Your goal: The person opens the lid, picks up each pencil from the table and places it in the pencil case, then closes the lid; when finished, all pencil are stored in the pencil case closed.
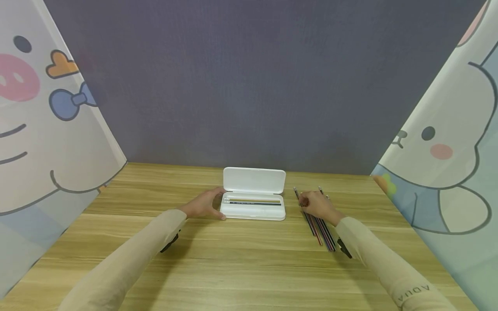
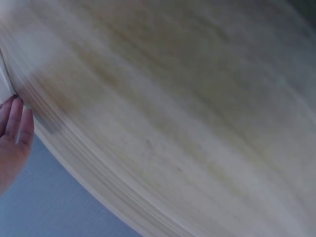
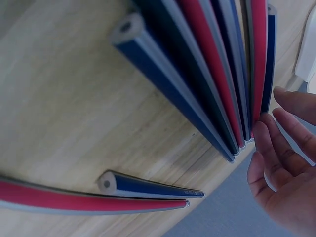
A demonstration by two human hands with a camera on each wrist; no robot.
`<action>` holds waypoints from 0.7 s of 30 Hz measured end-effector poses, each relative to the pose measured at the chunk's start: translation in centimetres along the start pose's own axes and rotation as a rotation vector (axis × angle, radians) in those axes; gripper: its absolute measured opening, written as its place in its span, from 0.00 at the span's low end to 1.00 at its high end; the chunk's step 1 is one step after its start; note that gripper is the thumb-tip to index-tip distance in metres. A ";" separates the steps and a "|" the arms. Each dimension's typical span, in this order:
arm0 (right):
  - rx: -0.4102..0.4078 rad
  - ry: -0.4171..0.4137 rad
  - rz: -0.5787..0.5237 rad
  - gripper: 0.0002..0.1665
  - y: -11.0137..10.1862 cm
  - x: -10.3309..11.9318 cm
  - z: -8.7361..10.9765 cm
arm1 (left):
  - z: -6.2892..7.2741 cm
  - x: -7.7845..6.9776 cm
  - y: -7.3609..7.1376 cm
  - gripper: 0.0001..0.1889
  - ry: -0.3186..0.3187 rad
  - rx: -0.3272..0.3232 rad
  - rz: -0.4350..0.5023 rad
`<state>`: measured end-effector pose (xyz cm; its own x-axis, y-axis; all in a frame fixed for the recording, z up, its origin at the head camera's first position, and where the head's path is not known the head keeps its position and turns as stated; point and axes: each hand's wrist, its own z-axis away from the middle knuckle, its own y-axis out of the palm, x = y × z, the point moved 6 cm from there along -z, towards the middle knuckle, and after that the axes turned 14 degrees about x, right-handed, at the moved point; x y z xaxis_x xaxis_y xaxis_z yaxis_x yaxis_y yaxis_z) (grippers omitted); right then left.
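A white pencil case [image 1: 254,214] lies at the middle with its lid [image 1: 254,179] raised at the back. Inside it lie a few pencils [image 1: 264,203], a dark blue one and a yellowish one among them. My left hand [image 1: 202,204] holds the case's left end, thumb at the front corner and fingers toward the back. To the right, my right hand [image 1: 318,204] pinches a dark blue pencil [image 3: 270,64] at the left side of a loose bunch. Red, dark blue and dark green pencils [image 3: 217,74] fan out beside its fingers.
Two more pencils, one red [image 3: 123,204] and one blue [image 3: 148,186], lie apart from the bunch in the right wrist view. A grey panel [image 1: 241,86] stands behind the wooden table [image 1: 233,268], with cartoon-printed sheets [image 1: 439,172] at both sides.
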<state>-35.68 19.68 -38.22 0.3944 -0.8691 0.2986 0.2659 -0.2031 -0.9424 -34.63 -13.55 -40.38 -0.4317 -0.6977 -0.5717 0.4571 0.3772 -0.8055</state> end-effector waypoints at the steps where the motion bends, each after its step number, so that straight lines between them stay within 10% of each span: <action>1: -0.002 0.001 0.002 0.09 0.0 0.0 0.0 | 0.0 0.0 0.0 0.48 0.002 0.003 0.003; 21: -0.018 -0.011 0.025 0.09 0.5 0.5 -0.4 | -0.1 0.1 0.0 0.45 0.054 0.022 0.099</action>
<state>-35.75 18.93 -38.57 0.4108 -0.8689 0.2762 0.2395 -0.1895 -0.9522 -34.79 -13.57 -40.43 -0.4247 -0.6233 -0.6566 0.5165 0.4288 -0.7412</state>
